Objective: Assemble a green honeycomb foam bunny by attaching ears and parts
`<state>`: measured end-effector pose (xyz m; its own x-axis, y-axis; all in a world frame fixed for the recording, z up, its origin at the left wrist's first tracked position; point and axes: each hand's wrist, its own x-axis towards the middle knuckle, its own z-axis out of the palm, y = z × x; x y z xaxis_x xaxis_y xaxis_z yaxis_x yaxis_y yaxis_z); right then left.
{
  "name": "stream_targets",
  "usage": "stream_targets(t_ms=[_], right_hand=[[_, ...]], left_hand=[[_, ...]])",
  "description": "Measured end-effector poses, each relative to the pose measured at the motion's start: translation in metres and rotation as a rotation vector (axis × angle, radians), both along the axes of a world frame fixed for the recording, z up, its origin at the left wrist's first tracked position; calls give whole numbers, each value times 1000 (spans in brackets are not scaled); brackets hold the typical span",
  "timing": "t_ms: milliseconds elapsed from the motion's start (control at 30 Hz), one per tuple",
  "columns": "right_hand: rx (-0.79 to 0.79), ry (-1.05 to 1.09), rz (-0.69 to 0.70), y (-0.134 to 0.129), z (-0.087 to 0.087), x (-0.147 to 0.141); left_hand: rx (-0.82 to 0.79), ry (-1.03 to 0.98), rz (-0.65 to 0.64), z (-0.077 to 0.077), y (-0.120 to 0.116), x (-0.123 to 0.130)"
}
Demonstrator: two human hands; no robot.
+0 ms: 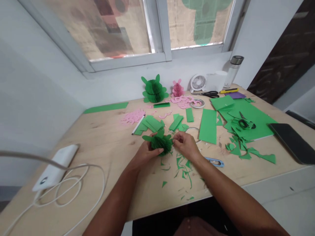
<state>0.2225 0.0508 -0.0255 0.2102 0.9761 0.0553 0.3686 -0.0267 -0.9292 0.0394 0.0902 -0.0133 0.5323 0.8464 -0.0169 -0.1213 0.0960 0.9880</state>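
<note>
Mid-frame, the left hand (147,152) grips a green paper figure (161,144), the right hand (185,144) curled at its edge, grasp unclear, tabletop (114,141) stretching leftward.

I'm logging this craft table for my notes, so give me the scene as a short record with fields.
Left hand: holds pleated green paper figure
Right hand: at the figure's right edge; contact unclear
Back: larger green figure, pink paper figure, white fan
Right side: green sheet, black scissors on it, dark phone
Near side: green scraps, blue tool
</note>
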Motion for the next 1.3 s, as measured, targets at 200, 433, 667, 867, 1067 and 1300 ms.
stream_targets(t_ms=[200,433,667,867,1067,1300], right_hand=[[51,379,4,2,7,6],[111,512,-40,-2,24,8],[136,576,-4,-6,30,1],[204,483,-34,-10,29,-3],[241,194,-39,-15,30,-4],[304,20,-47,-20,33,-10]], left_hand=[[-144,-131,13,2,1,-5],[-182,-248,16,11,-1,-5],[-184,-242,37,8,3,-9],[-239,-262,62,7,2,-11],[-227,-271,85,7,2,-10],[-239,-303,47,8,1,-8]])
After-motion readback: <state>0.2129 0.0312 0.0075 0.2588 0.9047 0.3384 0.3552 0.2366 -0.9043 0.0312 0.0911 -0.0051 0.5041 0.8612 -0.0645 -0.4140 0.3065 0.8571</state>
